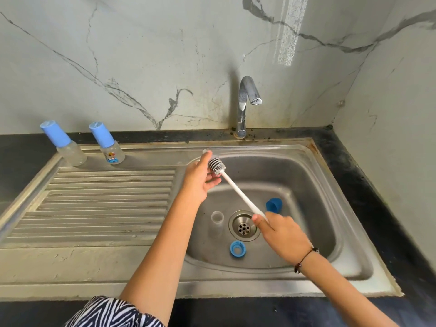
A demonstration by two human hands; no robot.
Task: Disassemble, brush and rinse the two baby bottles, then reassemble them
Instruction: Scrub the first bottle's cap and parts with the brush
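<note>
This is a home kitchen, at the washing-up corner. A stainless-steel sink [313,175] with a ribbed draining board [106,199] is set into a dark stone countertop [368,190], with a curved chrome tap [245,102] rising behind the basin. The walls are pale marble-look panels with grey veins [141,55], meeting in a corner. Two small clear baby bottles with light-blue caps [107,143] stand on the sink's rim.

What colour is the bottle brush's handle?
White, with a grey-and-white bristle head; the bottle brush shows best in the head view.
</note>
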